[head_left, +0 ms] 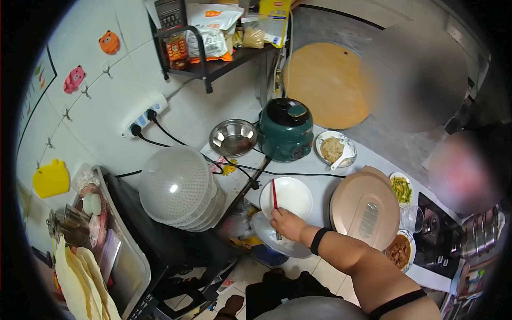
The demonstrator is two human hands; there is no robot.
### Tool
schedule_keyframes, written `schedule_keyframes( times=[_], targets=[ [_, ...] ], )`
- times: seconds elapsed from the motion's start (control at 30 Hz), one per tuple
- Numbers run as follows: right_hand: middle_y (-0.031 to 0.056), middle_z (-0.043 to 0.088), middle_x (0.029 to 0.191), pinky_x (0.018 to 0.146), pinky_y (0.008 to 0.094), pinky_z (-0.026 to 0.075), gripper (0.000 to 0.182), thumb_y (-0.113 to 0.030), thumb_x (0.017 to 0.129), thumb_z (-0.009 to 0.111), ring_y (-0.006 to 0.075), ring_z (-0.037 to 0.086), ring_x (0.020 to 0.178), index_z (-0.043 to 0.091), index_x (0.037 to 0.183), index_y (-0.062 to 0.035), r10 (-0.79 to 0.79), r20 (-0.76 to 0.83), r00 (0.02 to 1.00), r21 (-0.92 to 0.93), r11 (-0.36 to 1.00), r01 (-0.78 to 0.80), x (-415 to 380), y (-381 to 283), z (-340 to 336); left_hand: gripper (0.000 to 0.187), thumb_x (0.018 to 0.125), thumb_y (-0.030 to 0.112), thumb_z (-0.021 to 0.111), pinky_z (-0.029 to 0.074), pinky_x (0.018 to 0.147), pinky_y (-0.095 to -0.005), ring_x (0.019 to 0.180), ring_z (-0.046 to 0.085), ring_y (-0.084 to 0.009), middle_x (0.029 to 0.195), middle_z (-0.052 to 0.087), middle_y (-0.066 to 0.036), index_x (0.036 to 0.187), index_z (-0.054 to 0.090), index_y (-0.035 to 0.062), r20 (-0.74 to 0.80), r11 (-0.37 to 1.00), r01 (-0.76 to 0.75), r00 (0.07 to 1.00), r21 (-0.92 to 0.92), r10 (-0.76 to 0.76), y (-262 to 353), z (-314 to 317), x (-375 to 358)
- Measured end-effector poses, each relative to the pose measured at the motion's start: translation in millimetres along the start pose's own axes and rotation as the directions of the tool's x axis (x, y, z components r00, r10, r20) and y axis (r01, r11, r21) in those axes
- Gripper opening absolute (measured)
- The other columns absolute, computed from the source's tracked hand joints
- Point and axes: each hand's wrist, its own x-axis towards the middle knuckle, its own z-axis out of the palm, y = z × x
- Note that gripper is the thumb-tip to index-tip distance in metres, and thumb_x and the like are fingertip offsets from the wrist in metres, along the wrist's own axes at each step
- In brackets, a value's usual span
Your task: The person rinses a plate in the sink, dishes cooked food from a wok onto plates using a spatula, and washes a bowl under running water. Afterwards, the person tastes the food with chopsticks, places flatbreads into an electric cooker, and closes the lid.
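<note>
My right hand (288, 224), with a black band at the wrist, is closed around red chopsticks (274, 192). The chopsticks lie over the left edge of a white round plate (294, 198); their darker end shows below my fingers. Under the hand is a translucent round bowl or lid (265, 233) at the counter's edge. At the bottom edge of the head view, what looks like my left hand (232, 305) hangs low in shadow, away from the counter; its fingers cannot be made out.
Right of my hand sits a beige lidded electric cooker (356, 210). Beyond the plate stand a green rice cooker (286, 130), a metal bowl (233, 137) and a dish with a white spoon (335, 149). A black cable (288, 174) crosses the counter. White steamer baskets (178, 186) stand left.
</note>
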Motion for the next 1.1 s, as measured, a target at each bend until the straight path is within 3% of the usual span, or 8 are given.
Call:
schedule_keyframes(
  times=[0.27, 0.43, 0.5, 0.63, 0.83, 1.0, 1.07, 1.1],
  targets=[
    [0.015, 0.045, 0.094, 0.076, 0.036, 0.048, 0.018, -0.016, 0.082, 0.048, 0.0289, 0.049, 0.086, 0.059, 0.082, -0.0018, 0.105, 0.082, 0.991, -0.131, 0.987, -0.094, 2, 36, 53, 0.016, 0.08, 0.015, 0.047, 0.051, 0.065, -0.0454, 0.079, 0.063, -0.0313, 0.08, 0.063, -0.014, 0.079, 0.062, 0.0078, -0.04, 0.987, 0.142, 0.989, -0.071, -0.145, -28, 65, -19],
    [0.0158, 0.046, 0.095, 0.074, 0.038, 0.049, 0.019, -0.015, 0.083, 0.047, 0.0292, 0.051, 0.085, 0.058, 0.087, -0.0012, 0.212, 0.136, 0.968, -0.06, 0.977, -0.206, 0, 32, 70, 0.016, 0.079, 0.014, 0.047, 0.051, 0.065, -0.0454, 0.079, 0.063, -0.0313, 0.08, 0.063, -0.014, 0.079, 0.061, 0.0079, -0.073, 0.99, 0.125, 0.989, -0.07, -0.13, -35, 76, -13],
    [0.0171, 0.046, 0.097, 0.073, 0.0392, 0.05, 0.02, -0.014, 0.082, 0.047, 0.0315, 0.053, 0.084, 0.056, 0.094, -0.0008, 0.321, 0.118, 0.94, 0.157, 0.928, -0.337, 0, 31, 77, 0.015, 0.079, 0.014, 0.047, 0.051, 0.065, -0.0454, 0.079, 0.063, -0.0312, 0.08, 0.063, -0.014, 0.079, 0.061, 0.0079, -0.092, 0.993, 0.112, 0.989, -0.043, -0.116, -38, 79, -7],
    [0.0166, 0.046, 0.095, 0.075, 0.0391, 0.049, 0.02, -0.009, 0.083, 0.045, 0.0327, 0.054, 0.082, 0.055, 0.099, -0.0012, 0.26, 0.154, 0.953, 0.024, 0.964, -0.267, 0, 7, 21, 0.012, 0.077, 0.017, 0.053, 0.049, 0.064, -0.0469, 0.078, 0.061, -0.0322, 0.077, 0.062, -0.014, 0.077, 0.06, 0.008, -0.157, 0.993, 0.105, 0.981, -0.06, -0.114, -39, 67, 1],
    [0.0186, 0.047, 0.103, 0.074, 0.0375, 0.049, 0.03, -0.006, 0.075, 0.057, 0.034, 0.056, 0.083, 0.053, 0.105, -0.0026, 0.397, 0.009, 0.918, 0.429, 0.827, -0.362, -50, -48, -89, 0.015, 0.076, 0.023, 0.058, 0.049, 0.064, -0.0456, 0.078, 0.061, -0.0312, 0.076, 0.062, -0.013, 0.077, 0.06, 0.0077, -0.195, 0.995, 0.036, 0.981, 0.092, -0.018, -46, 64, 17],
    [0.014, 0.05, 0.087, 0.061, 0.0345, 0.046, 0.02, -0.007, 0.067, 0.066, 0.0299, 0.055, 0.072, 0.051, 0.079, -0.002, 0.54, -0.31, 0.783, 0.442, 0.811, -0.385, -184, -51, -186, 0.037, 0.084, 0.038, 0.047, 0.048, 0.07, -0.0462, 0.082, 0.061, -0.0334, 0.077, 0.062, -0.02, 0.081, 0.061, 0.0043, -0.215, 0.998, 0.033, 0.976, 0.047, -0.022, 4, -2, 0],
    [0.0129, 0.05, 0.078, 0.055, 0.0332, 0.043, 0.016, -0.003, 0.066, 0.065, 0.0282, 0.052, 0.064, 0.05, 0.071, -0.0015, 0.616, -0.405, 0.676, 0.376, 0.786, -0.491, -255, -51, -205, 0.052, 0.085, 0.048, 0.042, 0.045, 0.079, -0.0467, 0.089, 0.059, -0.0383, 0.086, 0.062, -0.025, 0.089, 0.063, 0.0012, 0.073, 0.948, 0.299, 0.954, -0.107, -0.292, 13, -9, 9],
    [0.0126, 0.05, 0.074, 0.052, 0.0327, 0.041, 0.014, -0.001, 0.066, 0.064, 0.0276, 0.05, 0.061, 0.05, 0.069, -0.0011, 0.669, -0.42, 0.614, 0.333, 0.743, -0.581, -292, -54, -210, 0.059, 0.083, 0.053, 0.041, 0.044, 0.082, -0.0456, 0.091, 0.058, -0.0385, 0.09, 0.061, -0.026, 0.088, 0.064, -0.0013, -0.02, 0.927, 0.327, 0.942, -0.181, -0.336, 20, -6, 12]
  ],
)
